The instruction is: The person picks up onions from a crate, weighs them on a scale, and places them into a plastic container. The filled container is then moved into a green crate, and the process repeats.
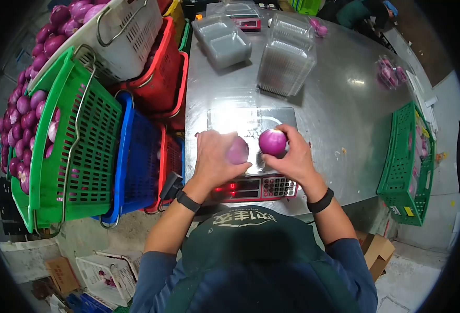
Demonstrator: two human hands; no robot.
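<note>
Head view — steel table (339, 104), scale (251, 120), green crate (79, 135) beside — left hand (214, 159) clasps left onion (239, 151), right hand (292, 159) clasps right onion (273, 142).

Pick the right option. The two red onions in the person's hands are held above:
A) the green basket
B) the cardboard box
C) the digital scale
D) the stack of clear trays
C: the left hand holds a blurred red onion and the right hand holds a glossy red onion, both directly over the digital scale, whose keypad shows just below them.
</note>
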